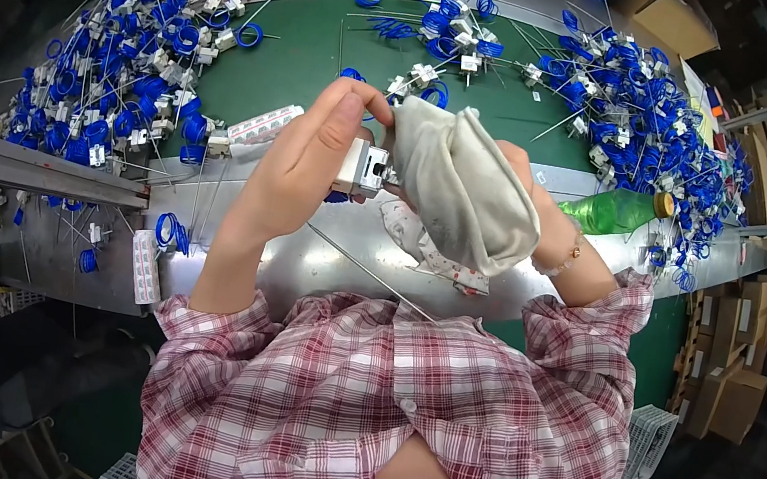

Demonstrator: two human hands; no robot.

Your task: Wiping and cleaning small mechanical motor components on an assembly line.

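Evidently one piece is mid-handling: a white block [362, 170] is up in the left hand [300, 160], above the bench [205, 215], and nothing visible marks it as finished. Many similar pieces, white blocks with blue coils and thin rods, lie in a left pile [106, 107] and a right pile [645, 131], with a smaller cluster [453, 33] on the green mat [305, 39] between them. Which of these are done and which are left cannot be told, since nothing seen sets one heap apart from the other. As for the grip, the left hand is closed around the block, which sits low on the inner side of the fingers, its dark-slotted end pointing toward the right hand [530, 178]. A pale cloth [461, 187] fills the space between the hands, just beside that end; the left index finger reaches over the block to the cloth's near corner. The right hand is behind the cloth, its fingers hidden, so whether it pinches the fabric or something beneath cannot be told. A thin rod [369, 268] slants below the hands toward the shirt; its link to the block is unclear.
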